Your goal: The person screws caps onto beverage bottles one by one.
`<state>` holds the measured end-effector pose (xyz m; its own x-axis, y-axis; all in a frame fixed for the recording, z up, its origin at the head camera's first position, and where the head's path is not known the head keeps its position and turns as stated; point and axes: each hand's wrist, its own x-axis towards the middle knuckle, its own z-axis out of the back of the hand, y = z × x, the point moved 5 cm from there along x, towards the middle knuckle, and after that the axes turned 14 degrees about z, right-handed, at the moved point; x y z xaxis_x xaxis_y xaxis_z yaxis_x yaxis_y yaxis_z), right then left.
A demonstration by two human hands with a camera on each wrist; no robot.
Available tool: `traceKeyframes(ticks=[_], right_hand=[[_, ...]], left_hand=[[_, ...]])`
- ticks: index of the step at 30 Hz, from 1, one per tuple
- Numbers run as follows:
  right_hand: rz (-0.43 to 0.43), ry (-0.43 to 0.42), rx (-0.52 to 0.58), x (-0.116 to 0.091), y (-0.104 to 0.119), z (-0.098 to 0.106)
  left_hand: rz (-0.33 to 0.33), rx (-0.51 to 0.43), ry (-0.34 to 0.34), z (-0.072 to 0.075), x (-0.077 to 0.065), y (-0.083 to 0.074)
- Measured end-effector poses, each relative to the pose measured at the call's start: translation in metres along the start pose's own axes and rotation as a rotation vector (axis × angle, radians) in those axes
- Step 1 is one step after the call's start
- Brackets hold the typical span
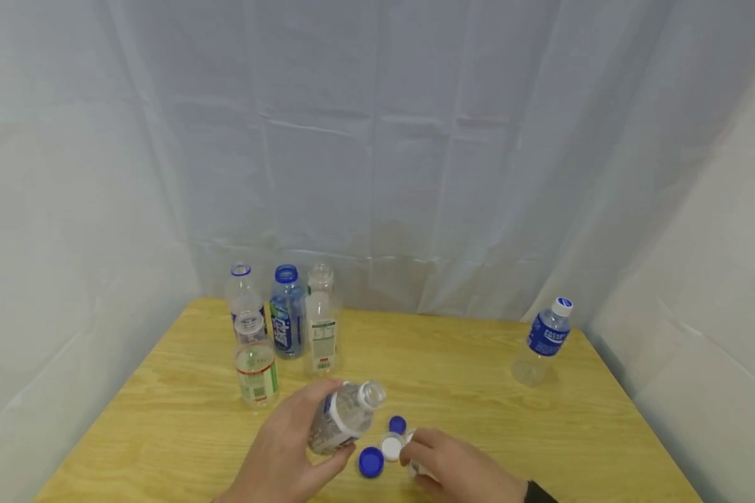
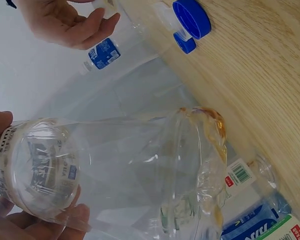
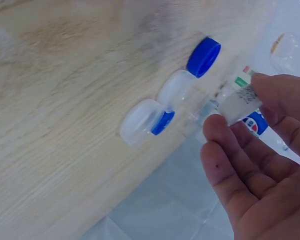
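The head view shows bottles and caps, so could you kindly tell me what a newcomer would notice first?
Probably the clear bottle, tilted in the left hand low in the middle, with the loose caps between it and the right hand, which pinches a white cap. Next might come the capped bottle, standing alone at the right, opposite the open bottles grouped at the left.

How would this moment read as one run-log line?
left hand: holds uncapped bottle | right hand: pinches white cap | table: two blue caps loose | far right: capped bottle
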<state>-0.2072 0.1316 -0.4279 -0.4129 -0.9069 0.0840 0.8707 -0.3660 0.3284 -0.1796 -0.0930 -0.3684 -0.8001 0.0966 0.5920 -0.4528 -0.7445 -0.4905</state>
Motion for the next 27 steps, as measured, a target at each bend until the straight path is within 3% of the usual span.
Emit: traceKeyframes(ticks=[5,12,19,27], right_hand=[[0.086,-0.112,-0.026,-0.002,0.015,0.013],[0.146,-0.340,0.051,-0.005,0.034,0.039],[0.154,-0.540,-0.032,-0.013,0.045,0.063],[0.095,-0.645,-0.074,-0.022,0.049,0.076]], left_hand=[[-0.037,-0.004,0.003,-0.002,-0.001,-0.002],[-0.081,-0.026,0.025,-0.003,-0.001,-0.003],[-0.105,-0.036,0.063,-0.008,-0.001,-0.004],[-0.133,-0.025,0.077,-0.011,-0.003,-0.009]])
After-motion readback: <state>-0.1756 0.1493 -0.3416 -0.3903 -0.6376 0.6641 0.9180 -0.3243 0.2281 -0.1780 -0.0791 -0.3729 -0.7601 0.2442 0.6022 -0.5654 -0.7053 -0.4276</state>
